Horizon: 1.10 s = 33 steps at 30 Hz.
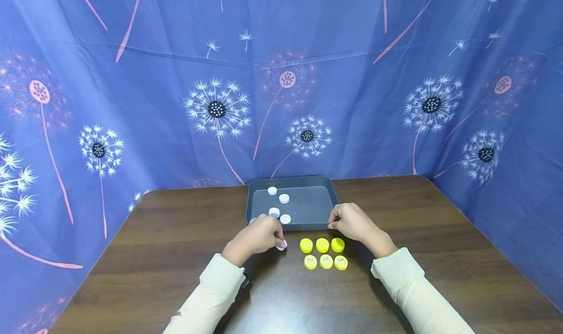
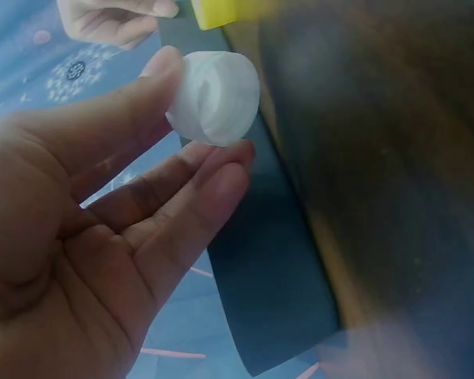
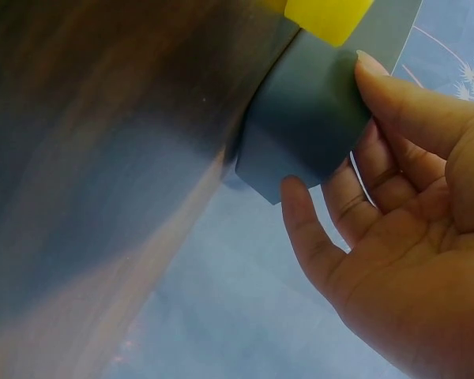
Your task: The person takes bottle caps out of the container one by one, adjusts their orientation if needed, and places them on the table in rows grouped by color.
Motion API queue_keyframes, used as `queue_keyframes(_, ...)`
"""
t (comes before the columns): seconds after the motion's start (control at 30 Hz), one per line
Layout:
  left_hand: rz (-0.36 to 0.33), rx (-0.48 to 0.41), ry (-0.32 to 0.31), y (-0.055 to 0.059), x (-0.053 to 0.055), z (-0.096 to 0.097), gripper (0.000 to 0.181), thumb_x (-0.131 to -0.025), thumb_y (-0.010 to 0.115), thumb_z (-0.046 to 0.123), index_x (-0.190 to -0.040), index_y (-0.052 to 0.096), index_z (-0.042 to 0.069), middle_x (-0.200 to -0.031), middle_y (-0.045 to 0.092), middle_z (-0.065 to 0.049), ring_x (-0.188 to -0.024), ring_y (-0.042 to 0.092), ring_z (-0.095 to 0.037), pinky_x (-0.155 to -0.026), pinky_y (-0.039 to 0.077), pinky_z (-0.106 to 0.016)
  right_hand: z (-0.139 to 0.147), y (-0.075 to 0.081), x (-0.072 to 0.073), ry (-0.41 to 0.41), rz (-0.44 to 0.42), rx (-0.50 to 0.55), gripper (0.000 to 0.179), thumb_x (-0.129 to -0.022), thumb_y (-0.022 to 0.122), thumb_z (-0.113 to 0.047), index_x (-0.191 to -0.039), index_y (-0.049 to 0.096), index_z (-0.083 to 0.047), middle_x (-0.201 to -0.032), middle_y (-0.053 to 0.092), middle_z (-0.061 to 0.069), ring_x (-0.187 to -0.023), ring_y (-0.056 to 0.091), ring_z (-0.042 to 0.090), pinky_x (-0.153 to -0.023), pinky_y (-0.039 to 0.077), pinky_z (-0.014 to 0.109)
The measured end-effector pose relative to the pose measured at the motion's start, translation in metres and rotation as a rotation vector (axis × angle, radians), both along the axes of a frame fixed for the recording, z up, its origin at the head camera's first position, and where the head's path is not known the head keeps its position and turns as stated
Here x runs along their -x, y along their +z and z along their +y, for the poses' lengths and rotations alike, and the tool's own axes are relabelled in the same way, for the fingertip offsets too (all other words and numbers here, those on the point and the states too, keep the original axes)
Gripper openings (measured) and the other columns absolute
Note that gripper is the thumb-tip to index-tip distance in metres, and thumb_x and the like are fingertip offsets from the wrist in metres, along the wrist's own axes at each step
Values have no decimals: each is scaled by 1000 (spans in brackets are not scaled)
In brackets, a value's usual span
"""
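Note:
My left hand pinches a white bottle cap between thumb and fingers, just in front of the grey tray. In the head view the fingers partly cover that cap. At the tray's near right corner, my right hand holds the rim; its thumb and fingers lie about the tray wall in the right wrist view. Several white caps lie in the left part of the tray, one partly hidden behind the left hand. Between the hands, on the table, several yellow caps form two rows.
Blue writing marks the near row of yellow caps. The brown wooden table stretches out on both sides of the tray. Behind it hangs a blue cloth with a dandelion print, reaching around the left and right sides.

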State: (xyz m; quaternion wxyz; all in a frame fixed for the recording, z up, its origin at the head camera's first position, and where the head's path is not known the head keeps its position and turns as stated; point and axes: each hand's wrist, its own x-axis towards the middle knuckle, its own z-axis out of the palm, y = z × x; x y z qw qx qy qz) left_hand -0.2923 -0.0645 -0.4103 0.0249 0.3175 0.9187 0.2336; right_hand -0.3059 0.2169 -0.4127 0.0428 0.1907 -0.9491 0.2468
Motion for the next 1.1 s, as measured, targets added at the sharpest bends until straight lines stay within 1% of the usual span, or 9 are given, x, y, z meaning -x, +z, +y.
queue_keyframes(0.03,10,10,1,0,0,1,17,-81,83,16,-67,74,16,-62,62,16,-59,51,1,-54,46,-19,0,1,0,1,0,1,15,-83,76,-3,-74,73,-14,-78,66,-7,-73,59,9,-67,50,33)
queue_keyframes(0.3,18,65,21,-1,0,2,19,-79,84,13,-69,69,15,-63,56,11,-59,47,-5,-54,44,-20,1,0,0,-10,-3,-4,14,-84,76,-4,-75,73,-14,-78,65,-7,-72,58,9,-66,49,32)
queue_keyframes(0.43,74,98,7,-2,-1,3,23,-79,82,8,-64,67,16,-63,56,12,-59,48,-4,-55,44,-20,2,-1,1,-10,1,-3,15,-84,76,-4,-74,73,-15,-78,65,-7,-73,59,9,-66,49,32)
queue_keyframes(0.5,86,110,5,-3,-2,4,24,-79,81,7,-63,66,16,-63,56,12,-58,48,-4,-55,44,-19,2,-1,2,-9,2,-4,15,-84,76,-4,-74,73,-15,-78,65,-7,-73,59,9,-66,49,32)
queue_keyframes(0.53,89,115,4,-3,-2,5,25,-79,80,6,-62,65,16,-62,56,12,-57,48,-4,-55,44,-19,1,-1,2,-7,3,-5,14,-84,76,-4,-74,73,-15,-77,65,-7,-73,59,10,-66,49,32)
queue_keyframes(0.6,70,120,13,-3,-3,6,25,-80,80,6,-63,65,16,-62,56,11,-57,47,-5,-54,43,-20,1,-1,2,-8,3,-7,14,-84,77,-4,-74,73,-15,-77,65,-8,-73,59,9,-66,49,32)
queue_keyframes(0.7,57,133,21,-3,-3,7,23,-82,80,9,-65,66,16,-63,55,12,-58,48,-5,-55,43,-20,1,0,2,-10,0,-4,14,-84,76,-4,-74,74,-14,-78,65,-7,-73,59,10,-66,49,32)
queue_keyframes(0.9,82,159,33,-3,-3,6,17,-81,84,22,-73,69,20,-65,55,13,-62,49,-6,-58,43,-23,0,0,1,-4,-8,1,14,-84,76,-3,-74,73,-13,-79,65,-7,-74,59,10,-66,49,32)
queue_keyframes(1.1,97,164,47,-2,-2,5,14,-81,83,26,-76,71,21,-66,57,15,-61,50,-4,-57,43,-24,0,-1,1,-10,-12,4,15,-84,75,-3,-74,73,-14,-78,64,-7,-73,58,10,-66,48,32)
